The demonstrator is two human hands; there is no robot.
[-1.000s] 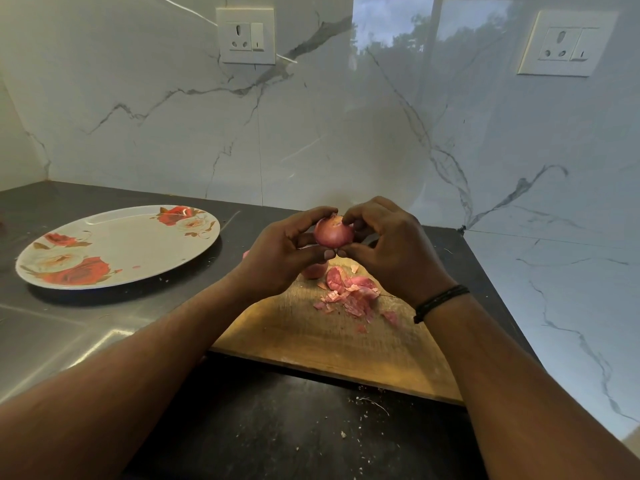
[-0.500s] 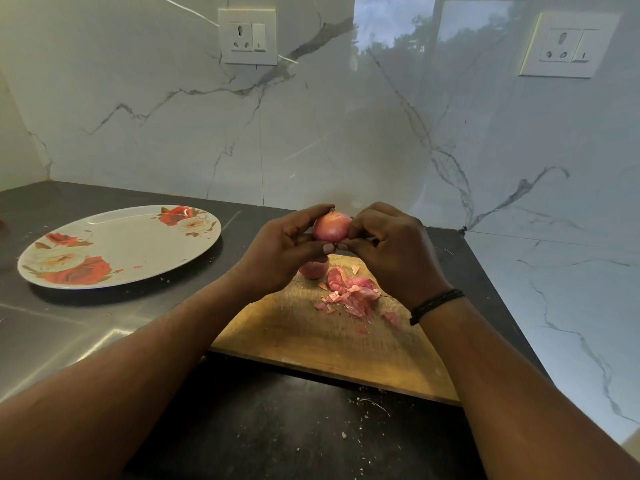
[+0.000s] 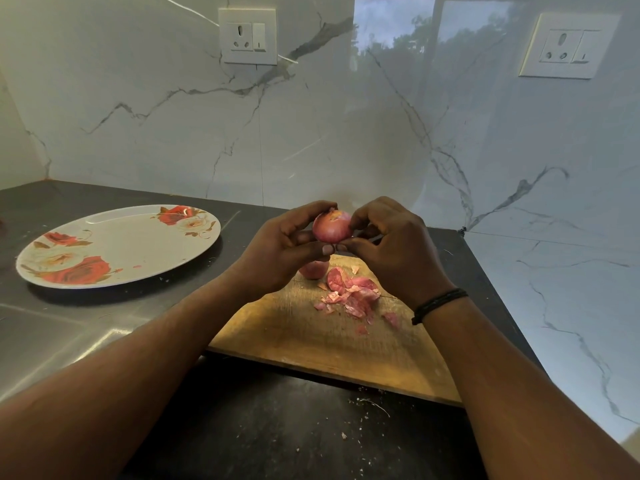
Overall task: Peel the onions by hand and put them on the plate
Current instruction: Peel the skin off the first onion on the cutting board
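A small pink onion (image 3: 331, 226) is held in the air above the far end of a wooden cutting board (image 3: 311, 337). My left hand (image 3: 277, 251) cups it from the left. From the right, my right hand (image 3: 391, 251) pinches its skin with fingertips. A second onion (image 3: 313, 270) rests on the board, partly hidden under my left hand. A heap of pink onion peels (image 3: 353, 296) lies on the board below my right hand. The white plate with red roses (image 3: 114, 247) sits to the left with nothing but a few peel flecks on it.
The dark countertop (image 3: 294, 438) carries small peel crumbs near the front. A steel sink drainboard (image 3: 52, 341) lies at the left. Marble walls close the back and right, with two white sockets (image 3: 247, 36) on them.
Both hands have lifted the onion slightly and turned it. My right fingers have shifted on its skin.
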